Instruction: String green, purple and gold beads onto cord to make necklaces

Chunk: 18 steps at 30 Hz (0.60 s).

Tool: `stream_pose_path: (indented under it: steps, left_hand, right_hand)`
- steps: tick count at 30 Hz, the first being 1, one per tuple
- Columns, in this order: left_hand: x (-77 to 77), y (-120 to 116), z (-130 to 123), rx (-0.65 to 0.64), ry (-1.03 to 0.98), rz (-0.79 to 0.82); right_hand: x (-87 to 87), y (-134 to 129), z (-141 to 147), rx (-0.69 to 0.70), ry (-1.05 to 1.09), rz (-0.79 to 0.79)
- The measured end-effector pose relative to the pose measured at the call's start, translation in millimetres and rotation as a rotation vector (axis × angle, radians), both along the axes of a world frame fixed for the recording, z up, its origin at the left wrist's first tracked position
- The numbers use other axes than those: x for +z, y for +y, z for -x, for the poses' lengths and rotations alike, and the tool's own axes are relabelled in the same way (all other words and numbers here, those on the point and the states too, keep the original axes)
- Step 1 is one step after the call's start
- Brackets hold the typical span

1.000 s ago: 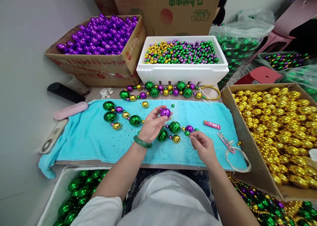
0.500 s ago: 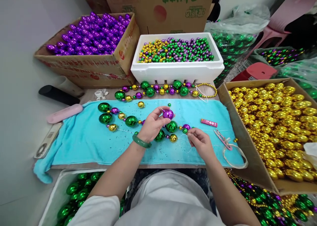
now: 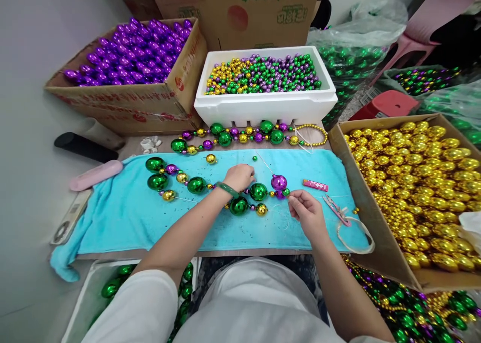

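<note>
My right hand (image 3: 306,210) is closed in a pinch on the thin white string beside a small green bead (image 3: 286,191). A large purple bead (image 3: 278,182) sits against that green bead, and string runs from it up and left. My left hand (image 3: 239,176), a green bangle at its wrist, is over the strand with curled fingers; their tips are partly hidden, and what they hold cannot be made out. The strand of green, purple and gold beads (image 3: 197,185) lies doubled back on the blue towel (image 3: 124,217). A loose small green bead (image 3: 254,158) lies beyond my left fingers.
Behind the towel lies another bead strand (image 3: 224,139), with a white foam box of small beads (image 3: 263,101) beyond. Cardboard boxes hold purple beads (image 3: 131,52) and gold beads (image 3: 417,182). Pink-handled snips (image 3: 340,212), a pink packet (image 3: 315,184) and a loose gold bead (image 3: 211,159) lie on the towel.
My left hand has let go of the purple bead and moved slightly right and down, its fingers now curled. The purple bead has moved right along the string, against the green bead at my right hand.
</note>
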<state>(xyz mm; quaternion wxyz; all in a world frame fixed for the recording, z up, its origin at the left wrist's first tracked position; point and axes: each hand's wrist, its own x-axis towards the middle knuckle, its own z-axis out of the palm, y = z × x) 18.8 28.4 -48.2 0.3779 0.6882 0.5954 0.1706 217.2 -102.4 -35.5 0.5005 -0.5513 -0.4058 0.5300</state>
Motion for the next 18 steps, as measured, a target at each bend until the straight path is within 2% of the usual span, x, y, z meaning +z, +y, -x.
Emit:
stream_pose_path:
  steps: [4, 6, 9, 11, 18]
  left_hand:
    - [6.5, 2, -2, 0.046, -0.126, -0.018]
    - [16.4, -2, 3, 0.140, -0.407, 0.083]
    - [32.4, -12, 11, 0.285, -0.956, 0.324]
    - [40.3, -19, 16, 0.323, -1.138, 0.407]
    - [46.7, -33, 23, 0.355, -1.264, 0.420]
  right_hand:
    - [-1.7, -3, -4, -0.024, -0.029, 0.001]
    - [-1.9, -4, -6, -0.032, -0.040, 0.003]
    - [-2.2, -6, -6, -0.024, -0.063, 0.017]
    - [-2.4, -6, -4, -0.005, -0.080, 0.021]
    - [-2.3, -5, 6, 0.027, -0.099, -0.009]
